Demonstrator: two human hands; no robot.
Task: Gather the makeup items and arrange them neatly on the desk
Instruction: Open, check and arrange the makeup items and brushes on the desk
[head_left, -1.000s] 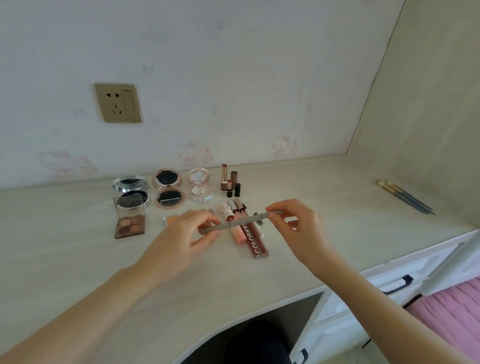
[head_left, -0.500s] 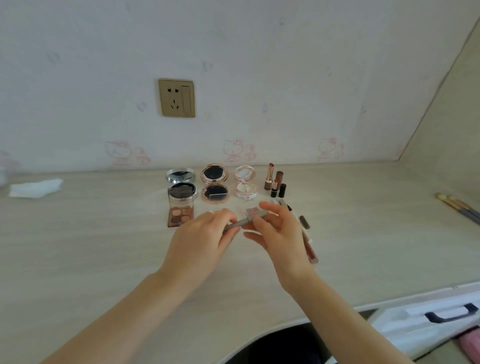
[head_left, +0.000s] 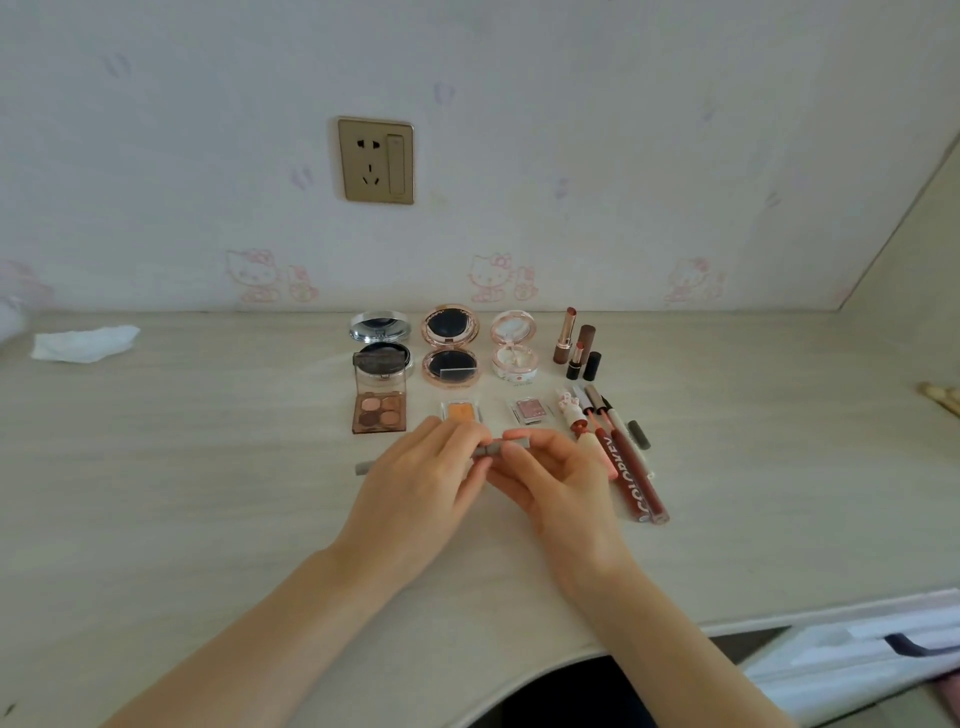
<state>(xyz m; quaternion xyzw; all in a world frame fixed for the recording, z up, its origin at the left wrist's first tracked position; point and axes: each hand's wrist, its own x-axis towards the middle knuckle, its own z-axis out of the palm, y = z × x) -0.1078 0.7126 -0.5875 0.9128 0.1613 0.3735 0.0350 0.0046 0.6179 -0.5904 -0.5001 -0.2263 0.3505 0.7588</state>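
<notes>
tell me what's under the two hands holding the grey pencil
Bare desk shows around the left hand and right hand gripping the grey pencil. The patch directly beneath is covered, as is the pencil's middle.

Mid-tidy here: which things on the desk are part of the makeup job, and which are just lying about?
Job:
grey pencil, gripped by left hand and right hand
open compacts
eyeshadow palette
two small pans
lipsticks
lip gloss tubes

Lying about:
crumpled tissue
wall socket
brushes at the right edge
</notes>
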